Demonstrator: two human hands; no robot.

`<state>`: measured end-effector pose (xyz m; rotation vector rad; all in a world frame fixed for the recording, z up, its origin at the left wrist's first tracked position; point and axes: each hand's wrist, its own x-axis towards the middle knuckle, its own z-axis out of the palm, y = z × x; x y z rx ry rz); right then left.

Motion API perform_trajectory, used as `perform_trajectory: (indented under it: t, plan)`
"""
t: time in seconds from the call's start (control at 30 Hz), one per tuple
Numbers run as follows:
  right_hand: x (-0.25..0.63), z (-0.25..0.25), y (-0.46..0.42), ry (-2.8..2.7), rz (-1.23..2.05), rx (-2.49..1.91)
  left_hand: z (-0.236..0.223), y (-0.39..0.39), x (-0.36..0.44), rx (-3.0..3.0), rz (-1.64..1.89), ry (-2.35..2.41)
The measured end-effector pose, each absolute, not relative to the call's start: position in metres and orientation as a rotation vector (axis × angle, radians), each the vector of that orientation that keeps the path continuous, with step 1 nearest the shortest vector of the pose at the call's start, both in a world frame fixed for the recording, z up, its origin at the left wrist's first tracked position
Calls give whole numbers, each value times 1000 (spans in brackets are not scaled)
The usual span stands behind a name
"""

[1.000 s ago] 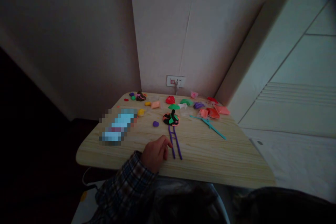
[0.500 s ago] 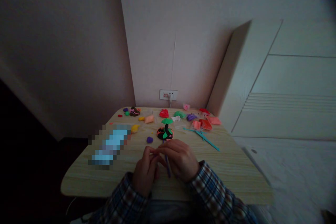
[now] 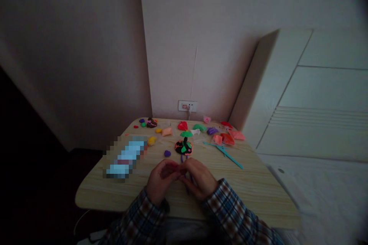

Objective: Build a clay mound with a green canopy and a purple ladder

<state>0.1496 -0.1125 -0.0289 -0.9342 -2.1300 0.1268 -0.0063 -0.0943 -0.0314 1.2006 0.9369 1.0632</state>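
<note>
Partly, two hands [image 3: 158, 184] [image 3: 202, 179] hide two strips [image 3: 182, 158].

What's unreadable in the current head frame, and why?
- Head view: whatever may be held between the left hand and right hand; their own fingers hide it.
- Head view: middle of the purple clay strips; hands cover it.
- Head view: lit screen content; pixelated.
- Head view: brown clump details; too small, dim.
- Head view: plaid sleeves; bottom edge cuts them off.
</note>
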Motion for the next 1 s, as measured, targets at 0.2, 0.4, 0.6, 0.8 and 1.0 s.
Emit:
perform_trajectory:
  t: [0.2, 0.4, 0.6, 0.8, 1.0]
  plan:
    - [152, -31, -108, -2139, 34, -852, -34, -95, -8, 1184, 1054, 886]
    - [152, -30, -110, -2108, 18, -895, -36, -95, -10, 1239, 1043, 805]
    - [154, -29, -110, -2066, -76, -839, -36, -96, -8, 1220, 973, 791]
    - [156, -32, -110, -2037, -57, -830, -35, -96, -6, 1228, 960, 802]
    - [156, -33, -110, -2052, 8, -840, -38, -93, -9, 1224, 953, 807]
